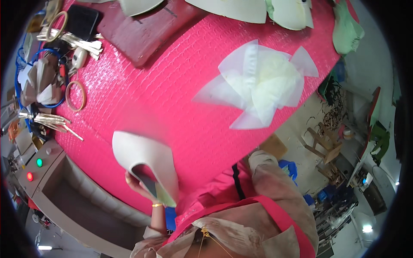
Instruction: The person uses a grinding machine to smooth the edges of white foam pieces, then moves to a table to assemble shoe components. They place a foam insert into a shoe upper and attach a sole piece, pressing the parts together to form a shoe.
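Note:
A white curved shoe upper [148, 150] is in my left hand [137, 185], above the near left part of the pink table. My fingers curl round its edge beside the oval opening, and the rest of the hand is hidden behind it. A grey lining shows through the opening, and a pale green tip [167, 198] hangs at the near end. My right hand does not show. On the right of my body lies a beige cloth-covered limb [279, 176], its end at the table edge. Beyond the upper, a patch of the table looks hazy.
Translucent white sheet pieces [266, 84] lie heaped at centre right. A dark red board [142, 32] and more white uppers [234, 9] occupy the far side. Rings, cords and tools [47, 79] crowd the left, above a machine panel [36, 170]. Wooden stools [325, 144] stand right.

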### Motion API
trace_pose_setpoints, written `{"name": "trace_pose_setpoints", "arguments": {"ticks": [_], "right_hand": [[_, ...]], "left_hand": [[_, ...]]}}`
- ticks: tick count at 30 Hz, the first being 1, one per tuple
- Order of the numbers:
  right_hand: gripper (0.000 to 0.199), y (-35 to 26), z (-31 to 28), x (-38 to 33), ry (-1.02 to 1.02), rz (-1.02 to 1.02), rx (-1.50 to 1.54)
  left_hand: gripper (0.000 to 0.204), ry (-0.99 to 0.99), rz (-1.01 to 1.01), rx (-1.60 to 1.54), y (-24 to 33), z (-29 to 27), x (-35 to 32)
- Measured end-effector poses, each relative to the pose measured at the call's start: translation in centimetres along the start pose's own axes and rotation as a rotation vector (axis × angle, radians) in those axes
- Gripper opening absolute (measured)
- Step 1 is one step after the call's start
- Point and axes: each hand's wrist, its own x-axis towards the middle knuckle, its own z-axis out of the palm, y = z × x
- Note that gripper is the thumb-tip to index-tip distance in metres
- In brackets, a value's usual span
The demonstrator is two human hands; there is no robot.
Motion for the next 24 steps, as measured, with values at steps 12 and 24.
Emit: {"name": "trace_pose_setpoints", "arguments": {"ticks": [12, 24], "right_hand": [[0.034, 0.8, -2.9, 4.0, -0.041, 0.035, 0.297], [0.026, 11.0, -13.8, -5.4, -0.294, -0.250, 0.292]], "left_hand": [[0.045, 0.037, -0.204, -0.217, 0.5, 1.0, 0.4], [0.048, 0.007, 0.311, 0.166, 1.2, 0.7, -0.3]]}}
